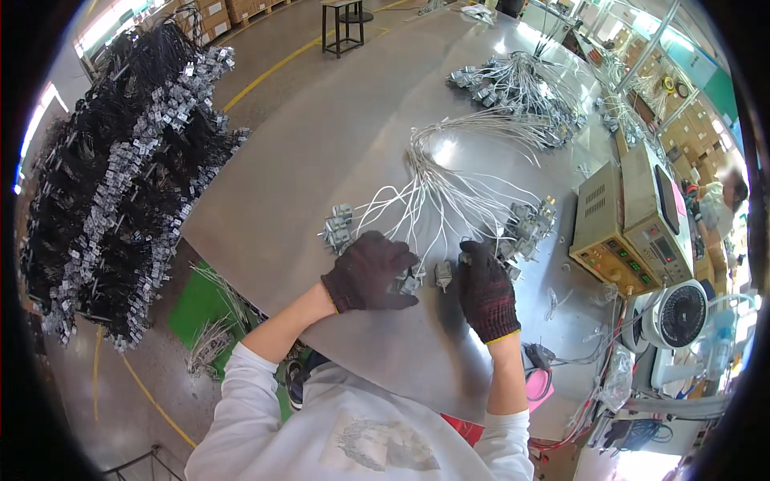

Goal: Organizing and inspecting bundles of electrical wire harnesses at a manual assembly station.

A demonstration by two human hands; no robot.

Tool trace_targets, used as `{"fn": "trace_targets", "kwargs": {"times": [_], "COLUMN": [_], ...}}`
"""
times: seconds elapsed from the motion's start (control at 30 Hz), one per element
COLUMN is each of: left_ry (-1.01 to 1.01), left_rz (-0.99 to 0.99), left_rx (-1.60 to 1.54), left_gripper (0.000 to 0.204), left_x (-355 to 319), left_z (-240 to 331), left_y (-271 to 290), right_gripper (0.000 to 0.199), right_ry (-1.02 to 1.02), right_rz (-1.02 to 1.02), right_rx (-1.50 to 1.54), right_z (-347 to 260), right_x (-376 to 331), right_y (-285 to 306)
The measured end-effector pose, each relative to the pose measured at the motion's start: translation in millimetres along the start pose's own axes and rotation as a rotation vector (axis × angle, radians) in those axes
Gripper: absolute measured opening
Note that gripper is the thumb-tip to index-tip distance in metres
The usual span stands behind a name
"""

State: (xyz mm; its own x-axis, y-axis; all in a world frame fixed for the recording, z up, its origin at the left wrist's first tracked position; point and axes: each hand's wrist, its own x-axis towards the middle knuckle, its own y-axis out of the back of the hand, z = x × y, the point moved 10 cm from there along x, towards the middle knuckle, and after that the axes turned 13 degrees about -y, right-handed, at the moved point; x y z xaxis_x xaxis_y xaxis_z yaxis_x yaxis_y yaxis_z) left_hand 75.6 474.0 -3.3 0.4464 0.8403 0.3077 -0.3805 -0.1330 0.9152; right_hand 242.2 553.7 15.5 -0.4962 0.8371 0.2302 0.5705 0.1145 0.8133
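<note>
Both my hands wear dark knit gloves and rest on a grey metal table (321,160). My left hand (370,272) lies palm down over small grey connectors (411,280) at the ends of a bundle of white wires (437,188). My right hand (485,290) is closed around one wire end beside a cluster of grey connectors (525,228). A single loose connector (443,274) sits between the two hands. More connectors (338,228) lie just left of my left hand.
A second white wire bundle (521,88) lies farther back. Beige test instruments (634,224) stand at the right with a white fan (682,317) and cables below. A big rack of black wire harnesses (120,176) hangs left. A stool (343,24) stands beyond.
</note>
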Motion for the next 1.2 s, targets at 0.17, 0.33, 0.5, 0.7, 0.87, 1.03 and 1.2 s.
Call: {"fn": "trace_targets", "kwargs": {"times": [0.17,0.33,0.5,0.7,0.87,1.03,1.2], "left_ry": [-0.056,-0.064,-0.039,-0.007,-0.085,-0.102,0.216], "left_rz": [-0.032,0.066,-0.187,-0.087,-0.141,-0.179,-0.289], "left_rx": [0.022,0.210,-0.097,-0.053,-0.137,-0.142,0.056], "left_gripper": [0.081,0.087,0.109,0.097,0.096,0.091,0.080], "left_x": [9,12,60,73,50,64,92], "left_z": [-5,13,21,18,14,23,21], "left_y": [-6,7,-32,-51,-34,-21,-37], "right_gripper": [0.045,0.061,0.068,0.055,0.047,0.037,0.048], "right_ry": [-0.050,-0.040,-0.319,-0.274,-0.419,-0.046,-0.035], "right_rz": [0.025,0.218,0.086,-0.007,-0.019,-0.128,0.247], "right_rx": [-0.091,-0.271,-0.116,-0.119,-0.167,-0.313,-0.161], "right_z": [-31,-42,-17,20,46,5,9], "right_x": [-16,-14,-1,1,-8,-22,-41], "right_y": [-23,-24,-7,-6,5,-19,51]}}
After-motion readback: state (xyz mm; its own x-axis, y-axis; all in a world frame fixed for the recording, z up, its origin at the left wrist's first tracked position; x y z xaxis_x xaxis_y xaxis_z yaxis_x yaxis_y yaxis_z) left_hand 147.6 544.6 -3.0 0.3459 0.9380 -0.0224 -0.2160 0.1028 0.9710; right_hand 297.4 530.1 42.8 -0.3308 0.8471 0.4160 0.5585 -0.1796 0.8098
